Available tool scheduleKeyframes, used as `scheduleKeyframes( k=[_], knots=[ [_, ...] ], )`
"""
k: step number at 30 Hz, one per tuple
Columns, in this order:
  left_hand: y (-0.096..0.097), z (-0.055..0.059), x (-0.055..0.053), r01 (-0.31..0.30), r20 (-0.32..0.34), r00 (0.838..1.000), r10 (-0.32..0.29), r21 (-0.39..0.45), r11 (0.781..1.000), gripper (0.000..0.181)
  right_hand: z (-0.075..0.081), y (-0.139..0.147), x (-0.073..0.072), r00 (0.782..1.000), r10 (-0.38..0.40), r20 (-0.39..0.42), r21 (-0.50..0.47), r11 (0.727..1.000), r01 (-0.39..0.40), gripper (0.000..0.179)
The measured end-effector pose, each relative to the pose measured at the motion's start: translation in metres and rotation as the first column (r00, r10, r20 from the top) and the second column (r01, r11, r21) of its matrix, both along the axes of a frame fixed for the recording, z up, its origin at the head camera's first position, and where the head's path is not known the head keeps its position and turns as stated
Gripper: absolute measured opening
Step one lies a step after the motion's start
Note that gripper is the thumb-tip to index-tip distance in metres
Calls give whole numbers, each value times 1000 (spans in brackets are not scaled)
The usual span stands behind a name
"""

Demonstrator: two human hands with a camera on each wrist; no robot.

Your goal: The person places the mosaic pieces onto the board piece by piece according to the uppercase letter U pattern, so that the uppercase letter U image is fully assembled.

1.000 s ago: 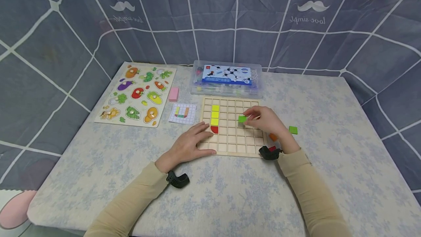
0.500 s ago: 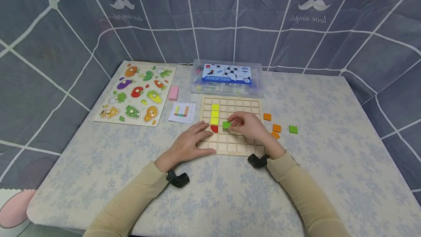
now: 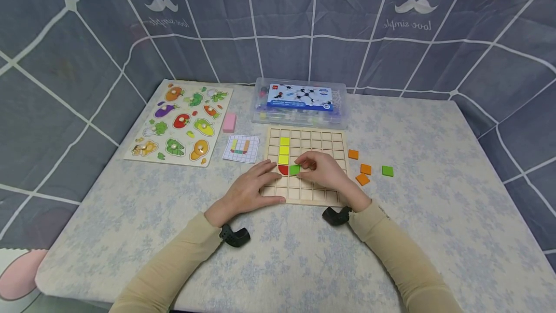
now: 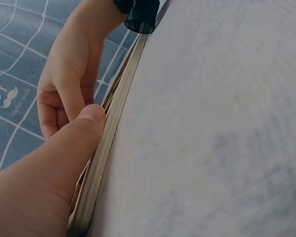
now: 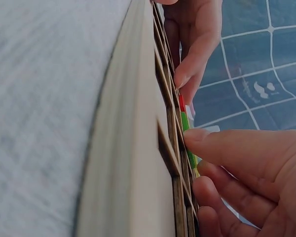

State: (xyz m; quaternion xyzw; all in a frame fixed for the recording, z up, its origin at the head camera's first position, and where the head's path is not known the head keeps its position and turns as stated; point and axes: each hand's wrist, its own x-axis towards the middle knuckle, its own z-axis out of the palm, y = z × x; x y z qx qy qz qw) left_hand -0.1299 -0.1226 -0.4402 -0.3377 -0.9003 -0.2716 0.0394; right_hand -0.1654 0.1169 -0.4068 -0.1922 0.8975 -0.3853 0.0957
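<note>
A wooden grid board (image 3: 306, 196) lies on the table. My left hand (image 3: 246, 190) rests along its left side, fingers extended onto it and thumb at the front edge. Three yellow square tiles (image 3: 284, 150) stand in a column of its cells, with a red quarter-round tile (image 3: 283, 170) below them. Just right of the red piece, my right hand (image 3: 325, 174) pinches a green square tile (image 3: 294, 170) at a cell. The right wrist view shows the thumb (image 5: 200, 136) against the green tile (image 5: 185, 123), with the other fingers curled beside it.
Several orange tiles (image 3: 366, 169) and another green tile (image 3: 387, 171) lie right of the board. A pattern card (image 3: 241, 158) and a pink block (image 3: 229, 123) are to its left, near a vegetable puzzle (image 3: 149, 110). Behind stands a clear plastic case (image 3: 299, 118).
My right hand has carried the green tile leftward and down to the cell beside the red piece, uncovering the orange tiles. The left hand has stayed in place.
</note>
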Motion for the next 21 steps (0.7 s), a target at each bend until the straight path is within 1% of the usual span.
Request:
scheduleKeyframes(
  k=[7, 14, 21],
  knots=[
    [0, -1, 0, 5, -12, 1000, -4, 6, 1000, 59, 0, 0, 0, 1000, 0, 9, 4, 1000, 0, 28],
    [0, -1, -1, 5, -19, 1000, -4, 9, 1000, 58, 1, 1, 0, 999, 12, 42, 5, 1000, -13, 27],
    [0, -1, 0, 1, -6, 1000, -1, 5, 1000, 59, 5, 9, -2, 995, 65, 71, -3, 998, -65, 32]
  ],
)
